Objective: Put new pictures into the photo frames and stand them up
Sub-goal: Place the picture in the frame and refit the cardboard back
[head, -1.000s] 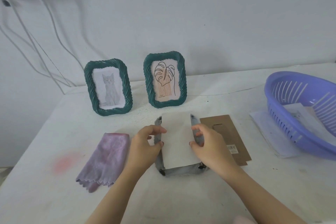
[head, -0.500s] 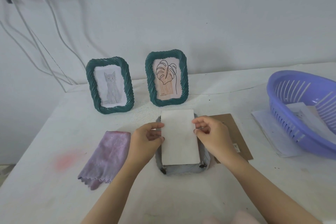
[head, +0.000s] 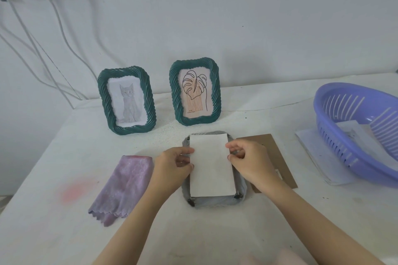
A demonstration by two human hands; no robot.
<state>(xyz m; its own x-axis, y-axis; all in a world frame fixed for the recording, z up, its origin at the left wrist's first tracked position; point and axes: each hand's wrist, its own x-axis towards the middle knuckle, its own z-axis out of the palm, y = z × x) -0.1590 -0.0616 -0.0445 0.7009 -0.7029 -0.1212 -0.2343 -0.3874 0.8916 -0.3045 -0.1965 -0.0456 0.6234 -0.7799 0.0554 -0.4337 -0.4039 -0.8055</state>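
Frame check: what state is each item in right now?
Cat frame: standing, filled.
Leaf frame: standing, filled.
Grey frame: face down, back open.
White picture: lying on grey frame.
Backing board: flat beside it.
Left hand: pinching picture's edge.
Right hand: pinching picture's edge.
Cloth: folded.

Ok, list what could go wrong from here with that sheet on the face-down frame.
1. The left hand and right hand pinch the white sheet only at its side edges; it may settle crooked on the face-down frame.
2. The black tabs at the frame's near corners could snag or crease the sheet's lower edge.
3. The brown backing board lies partly under the right hand, which could nudge it.
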